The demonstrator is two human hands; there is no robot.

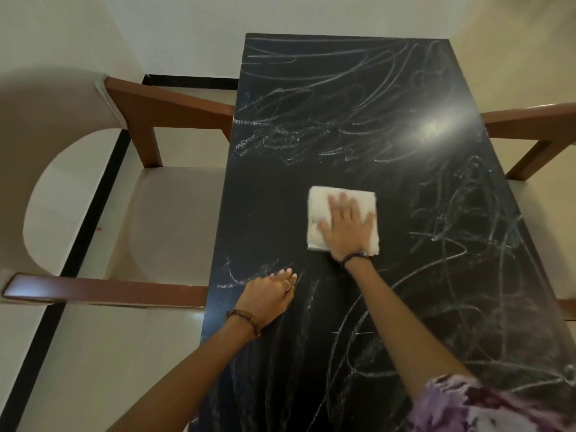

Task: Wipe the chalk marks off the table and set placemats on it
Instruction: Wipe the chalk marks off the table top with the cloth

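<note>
A long black table [358, 126] runs away from me, covered in white chalk marks [311, 138] across its far half, right side and near end. A patch left of centre looks dark and free of chalk. My right hand [347, 227] lies flat, fingers spread, pressing a folded white cloth [324, 202] onto the tabletop near the middle. My left hand [268, 296] rests on the table near its left edge, fingers curled, holding nothing. No placemats are in view.
A wooden armchair with a cream seat [174, 219] stands against the table's left side. Another chair's wooden arm [530, 123] shows at the right. Pale floor tiles with a black border strip [84, 232] lie to the left.
</note>
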